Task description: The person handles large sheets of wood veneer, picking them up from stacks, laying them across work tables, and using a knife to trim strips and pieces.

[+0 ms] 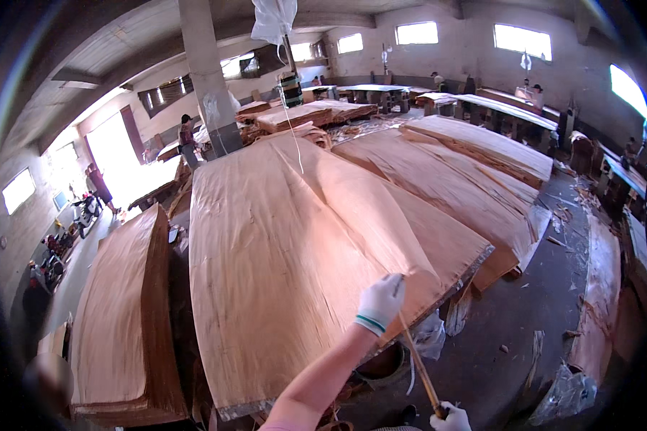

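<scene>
Right hand (451,418) with stick (422,368), partly out-of-frame

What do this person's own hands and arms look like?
The left hand wears a white glove with a blue-green band at the cuff; the forearm beyond it is bare. The right hand wears a white glove too, its cuff out of view.
</scene>
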A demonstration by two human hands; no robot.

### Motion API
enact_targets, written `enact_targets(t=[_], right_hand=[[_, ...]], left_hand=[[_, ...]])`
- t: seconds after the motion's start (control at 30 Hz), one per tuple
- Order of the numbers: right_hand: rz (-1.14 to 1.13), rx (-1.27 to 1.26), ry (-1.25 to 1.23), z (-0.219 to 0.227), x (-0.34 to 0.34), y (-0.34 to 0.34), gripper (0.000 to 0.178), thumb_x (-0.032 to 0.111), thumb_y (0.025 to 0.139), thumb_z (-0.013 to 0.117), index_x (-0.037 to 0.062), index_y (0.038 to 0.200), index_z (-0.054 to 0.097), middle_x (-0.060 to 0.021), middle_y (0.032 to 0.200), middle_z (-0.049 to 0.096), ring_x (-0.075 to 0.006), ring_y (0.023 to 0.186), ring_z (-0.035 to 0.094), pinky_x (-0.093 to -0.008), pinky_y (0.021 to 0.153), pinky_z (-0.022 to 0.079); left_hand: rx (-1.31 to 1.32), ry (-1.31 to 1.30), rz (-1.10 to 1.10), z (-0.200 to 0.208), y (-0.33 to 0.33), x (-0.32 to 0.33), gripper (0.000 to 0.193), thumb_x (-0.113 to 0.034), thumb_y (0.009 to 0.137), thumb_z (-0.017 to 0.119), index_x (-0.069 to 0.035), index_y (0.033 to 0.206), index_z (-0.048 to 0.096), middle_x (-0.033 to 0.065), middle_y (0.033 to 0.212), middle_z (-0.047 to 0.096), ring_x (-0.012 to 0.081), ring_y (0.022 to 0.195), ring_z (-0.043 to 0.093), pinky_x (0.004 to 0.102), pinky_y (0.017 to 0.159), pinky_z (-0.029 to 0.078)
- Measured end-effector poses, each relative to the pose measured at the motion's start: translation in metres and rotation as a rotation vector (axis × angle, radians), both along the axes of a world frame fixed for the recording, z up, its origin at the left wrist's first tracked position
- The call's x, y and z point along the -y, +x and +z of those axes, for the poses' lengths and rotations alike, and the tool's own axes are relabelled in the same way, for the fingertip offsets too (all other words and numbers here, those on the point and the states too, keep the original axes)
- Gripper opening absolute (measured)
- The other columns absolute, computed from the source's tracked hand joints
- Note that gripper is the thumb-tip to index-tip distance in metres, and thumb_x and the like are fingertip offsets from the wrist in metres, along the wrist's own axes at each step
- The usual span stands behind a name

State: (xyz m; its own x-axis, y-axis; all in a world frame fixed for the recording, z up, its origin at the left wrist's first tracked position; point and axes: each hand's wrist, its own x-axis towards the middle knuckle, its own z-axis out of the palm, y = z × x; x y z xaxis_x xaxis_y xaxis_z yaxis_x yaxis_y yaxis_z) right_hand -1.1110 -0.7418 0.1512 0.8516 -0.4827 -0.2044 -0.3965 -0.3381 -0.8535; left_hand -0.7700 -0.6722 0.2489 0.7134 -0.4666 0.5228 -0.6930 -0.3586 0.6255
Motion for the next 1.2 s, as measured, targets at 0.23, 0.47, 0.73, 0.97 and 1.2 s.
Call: enact_targets(t=[0.23, 0.47, 0.73, 0.97, 1.2], right_hand=[[0.082, 0.012, 0.373, -0.001, -0.098, 0.043, 0.024, 0.005, 0.078, 0.063, 0.0014, 0.102, 0.061, 0.0026, 0.065, 0.051, -0.0054, 0.057, 0.046, -0.0224, 0.053, 0.04], [0.294, -0.057, 0.51, 0.036, -0.144, 0.142, 0.019, 0.014, 0.085, 0.062, 0.003, 0.098, 0.056, 0.0006, 0.069, 0.055, -0.0079, 0.054, 0.051, -0.0249, 0.048, 0.043], [0.526, 0.194, 0.786, -0.008, -0.279, 0.147, 0.029, 0.007, 0.084, 0.061, 0.0013, 0.111, 0.053, 0.0002, 0.087, 0.06, -0.0073, 0.071, 0.053, -0.0229, 0.06, 0.046], [0.781, 0.038, 0.713, -0.02, -0.419, 0.098, 0.032, 0.01, 0.084, 0.065, 0.0028, 0.111, 0.051, -0.0026, 0.093, 0.06, -0.0074, 0.083, 0.053, -0.0236, 0.074, 0.046], [1.231, 0.095, 0.493, -0.007, -0.606, 0.057, 0.053, 0.037, 0.086, 0.064, -0.0045, 0.115, 0.05, -0.0172, 0.088, 0.066, -0.0195, 0.084, 0.063, -0.032, 0.077, 0.049]], left_hand=[[-0.089, 0.065, -0.236, -0.02, -0.058, -0.05, 0.038, -0.024, 0.084, 0.062, -0.006, 0.118, 0.057, 0.016, 0.112, 0.061, 0.0301, 0.098, 0.062, 0.0361, 0.083, 0.05], [0.034, 0.104, 0.283, -0.056, -0.055, -0.172, 0.075, -0.027, 0.082, 0.069, 0.004, 0.138, 0.031, 0.025, 0.132, 0.046, 0.038, 0.122, 0.046, 0.0389, 0.103, 0.037], [-1.272, -0.723, 0.188, -0.078, -0.077, -0.321, 0.043, -0.02, 0.09, 0.061, -0.007, 0.128, 0.046, 0.0068, 0.112, 0.059, 0.0189, 0.096, 0.06, 0.0302, 0.075, 0.054], [-0.964, -0.909, 0.346, -0.099, -0.142, -0.47, 0.035, -0.01, 0.086, 0.063, -0.003, 0.119, 0.053, 0.0068, 0.104, 0.062, 0.018, 0.096, 0.061, 0.033, 0.077, 0.053], [-0.779, -1.165, 0.518, -0.069, -0.224, -0.677, 0.024, 0.0, 0.082, 0.062, -0.003, 0.105, 0.06, 0.0041, 0.092, 0.065, 0.0124, 0.079, 0.062, 0.0271, 0.072, 0.052]])
